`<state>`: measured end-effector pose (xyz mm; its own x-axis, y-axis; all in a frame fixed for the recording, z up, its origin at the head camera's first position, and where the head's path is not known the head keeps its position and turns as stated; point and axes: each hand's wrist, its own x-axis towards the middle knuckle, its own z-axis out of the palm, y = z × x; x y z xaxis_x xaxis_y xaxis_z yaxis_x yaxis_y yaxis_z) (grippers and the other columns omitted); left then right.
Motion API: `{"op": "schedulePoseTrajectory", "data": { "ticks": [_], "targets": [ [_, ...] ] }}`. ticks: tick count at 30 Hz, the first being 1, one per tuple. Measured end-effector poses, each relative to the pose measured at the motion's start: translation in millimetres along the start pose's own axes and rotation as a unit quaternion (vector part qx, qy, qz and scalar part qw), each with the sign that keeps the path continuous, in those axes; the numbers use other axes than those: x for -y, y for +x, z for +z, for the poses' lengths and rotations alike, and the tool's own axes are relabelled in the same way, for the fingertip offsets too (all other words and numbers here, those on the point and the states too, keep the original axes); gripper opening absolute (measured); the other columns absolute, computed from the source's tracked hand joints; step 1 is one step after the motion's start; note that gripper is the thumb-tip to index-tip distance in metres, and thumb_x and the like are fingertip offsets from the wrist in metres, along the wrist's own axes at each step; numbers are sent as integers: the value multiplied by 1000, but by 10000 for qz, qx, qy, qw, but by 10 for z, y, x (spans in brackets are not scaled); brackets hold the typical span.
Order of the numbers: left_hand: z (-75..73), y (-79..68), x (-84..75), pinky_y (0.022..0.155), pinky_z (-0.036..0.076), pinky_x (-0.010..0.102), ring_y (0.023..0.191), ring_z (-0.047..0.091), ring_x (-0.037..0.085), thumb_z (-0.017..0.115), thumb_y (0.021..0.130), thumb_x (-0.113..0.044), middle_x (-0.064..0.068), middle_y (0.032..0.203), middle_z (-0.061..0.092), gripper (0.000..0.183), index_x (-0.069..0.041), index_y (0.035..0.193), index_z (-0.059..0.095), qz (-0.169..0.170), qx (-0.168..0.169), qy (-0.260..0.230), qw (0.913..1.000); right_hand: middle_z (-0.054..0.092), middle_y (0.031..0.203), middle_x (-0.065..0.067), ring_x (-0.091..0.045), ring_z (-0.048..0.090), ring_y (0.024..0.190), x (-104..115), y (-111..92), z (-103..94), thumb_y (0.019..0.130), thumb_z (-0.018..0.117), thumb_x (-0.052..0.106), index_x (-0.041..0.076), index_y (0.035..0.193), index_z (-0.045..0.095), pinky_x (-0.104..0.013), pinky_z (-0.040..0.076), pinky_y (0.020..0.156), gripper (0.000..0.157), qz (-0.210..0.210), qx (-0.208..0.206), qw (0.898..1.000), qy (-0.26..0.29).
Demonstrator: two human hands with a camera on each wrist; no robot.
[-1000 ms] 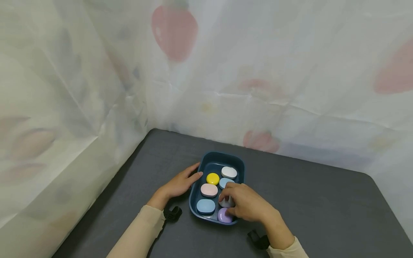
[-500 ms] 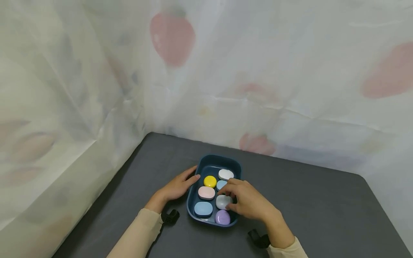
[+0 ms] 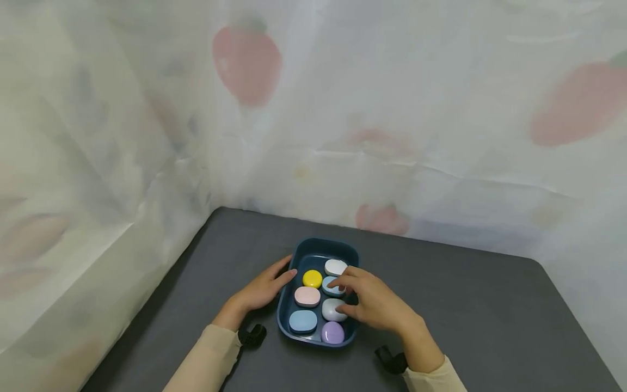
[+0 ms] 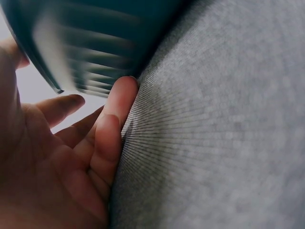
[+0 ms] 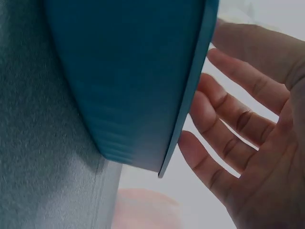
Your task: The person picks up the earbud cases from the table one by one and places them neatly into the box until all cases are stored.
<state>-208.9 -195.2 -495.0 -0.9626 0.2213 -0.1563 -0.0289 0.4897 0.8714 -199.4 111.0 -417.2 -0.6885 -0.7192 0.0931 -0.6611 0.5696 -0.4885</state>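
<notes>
A dark blue tray (image 3: 319, 247) sits on the table, with several small rounded pieces in two columns inside. My left hand (image 3: 259, 287) rests against its left side, thumb at the rim and fingers along the outer wall. My right hand (image 3: 374, 299) is over its right side with loosely bent fingers. Its fingertips overlap a light blue round piece (image 3: 329, 285), and its thumb tip is at a pale grey piece (image 3: 332, 308). Behind them lies a white oval piece (image 3: 334, 267), in front a purple round one (image 3: 332, 332). The left column holds yellow (image 3: 312, 279), pink (image 3: 307, 296) and blue (image 3: 302, 321) pieces.
A dark grey cloth covers the table (image 3: 460, 310). Pale curtains (image 3: 416, 98) with strawberry prints hang along the back and left edges. Black straps (image 3: 390, 360) show at both wrists.
My right hand has shifted from the purple and grey pieces back toward the light blue round one. My left hand stays at the tray's side. The whole head view has shifted slightly.
</notes>
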Motion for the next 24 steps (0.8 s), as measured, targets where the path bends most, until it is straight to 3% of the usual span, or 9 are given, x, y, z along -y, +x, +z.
{"op": "schedulePoseTrajectory", "data": {
  "ticks": [7,15,24],
  "targets": [
    [-51,23,18,120,25,71,154,32,38,47,101,-69,8,170,28,76,-36,165,25,-13,-137,278,9995,63,121,1,-20,61,109,-67,17,-15,96,77,33,23,130,71,-37,55,92,36,72,-384,9992,29],
    [-159,60,16,119,30,69,151,37,41,47,105,-62,12,169,29,75,-24,166,25,305,-381,757,9959,61,131,3,-18,58,122,-222,25,-7,99,71,41,24,139,65,-46,53,103,44,171,-621,9978,162],
    [-352,145,-8,120,25,71,156,28,42,46,103,-68,13,172,21,80,-26,167,22,416,-443,1408,9882,53,149,-3,-27,51,137,-406,55,-85,101,68,42,18,151,55,-55,47,111,57,399,-668,9967,248]
  ]
}}
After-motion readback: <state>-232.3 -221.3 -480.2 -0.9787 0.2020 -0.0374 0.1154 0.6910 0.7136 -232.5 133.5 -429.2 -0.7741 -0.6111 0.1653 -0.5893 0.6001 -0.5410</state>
